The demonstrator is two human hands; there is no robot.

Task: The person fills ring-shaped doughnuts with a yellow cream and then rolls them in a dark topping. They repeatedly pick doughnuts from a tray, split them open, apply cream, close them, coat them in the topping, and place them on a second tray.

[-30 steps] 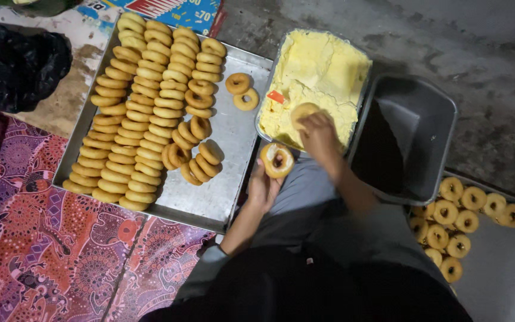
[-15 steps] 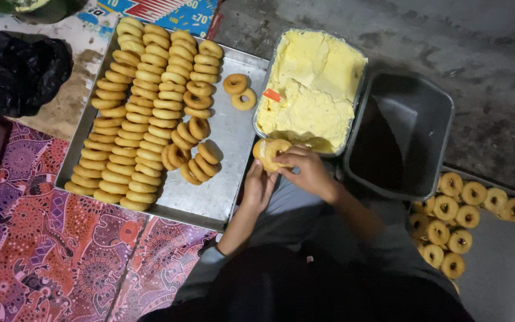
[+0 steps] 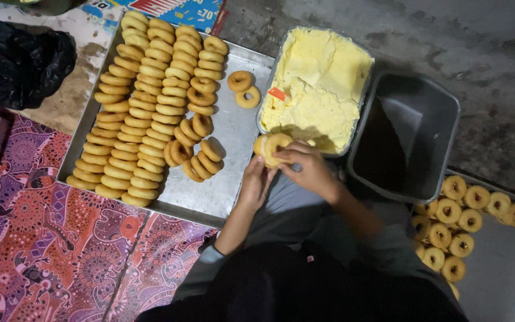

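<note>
Both my hands meet at the near edge of a tub of yellow cream (image 3: 323,83). A ring-shaped fried pastry (image 3: 274,146) is pinched between them: my left hand (image 3: 256,182) supports it from below and my right hand (image 3: 308,169) presses on it from the right. The pastry hangs just over the right end of a large metal tray (image 3: 233,134), which carries several rows of plain ring pastries (image 3: 150,107). Two loose rings (image 3: 244,88) lie apart near the tub.
An empty dark grey bin (image 3: 409,140) stands right of the cream tub. A second tray (image 3: 502,268) at the lower right holds several rings. A patterned cloth (image 3: 49,250) covers the floor at left, with a black bag (image 3: 16,56) at upper left.
My right hand left the cream tub and came down to the pastry held by my left hand; both hands now hold it together.
</note>
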